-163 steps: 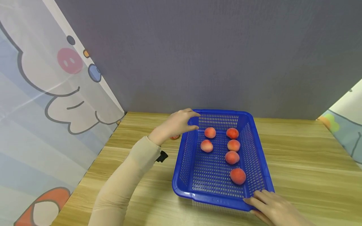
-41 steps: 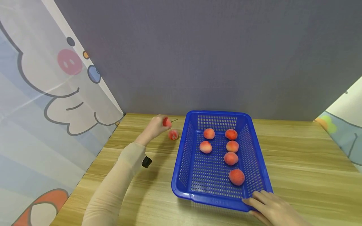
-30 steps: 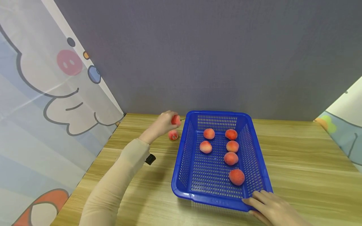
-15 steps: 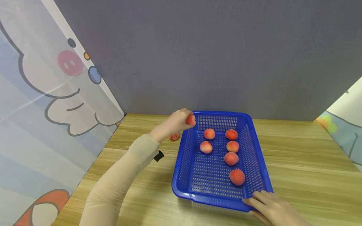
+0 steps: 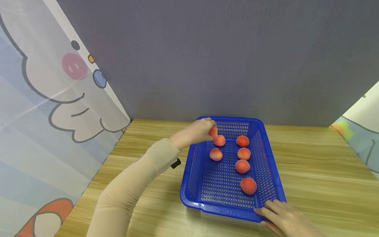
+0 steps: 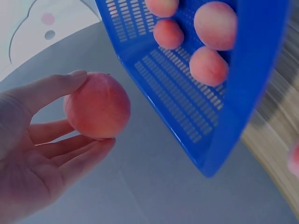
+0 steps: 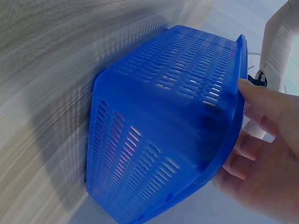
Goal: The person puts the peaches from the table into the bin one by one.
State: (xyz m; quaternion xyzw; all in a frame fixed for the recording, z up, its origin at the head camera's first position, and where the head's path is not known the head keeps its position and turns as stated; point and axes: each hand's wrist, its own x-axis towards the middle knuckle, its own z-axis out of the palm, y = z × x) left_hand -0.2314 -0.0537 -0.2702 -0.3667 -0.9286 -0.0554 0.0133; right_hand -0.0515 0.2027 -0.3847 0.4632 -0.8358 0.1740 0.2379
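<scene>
My left hand (image 5: 201, 130) holds a reddish peach (image 6: 98, 106) between thumb and fingertips. In the head view it is above the far left part of a blue slotted basket (image 5: 189, 184). Several more peaches lie on the basket's floor: a far-left peach (image 5: 219, 140) with a paler peach (image 5: 216, 154) nearer, and a row along the right side ending in a large peach (image 5: 248, 186). My right hand (image 5: 281, 215) grips the basket's rim at the near right corner; the right wrist view shows its thumb (image 7: 261, 95) against the outside.
The basket stands on a wood-grain table (image 5: 319, 171). A grey wall (image 5: 225, 59) rises behind it, with a cartoon-printed curtain (image 5: 44, 108) on the left. Part of another peach (image 6: 294, 161) shows on the table at the left wrist view's edge.
My left hand has carried the peach rightward from the table left of the basket to above its far left part. The arm now hides the table peach in the head view. The right hand stays put.
</scene>
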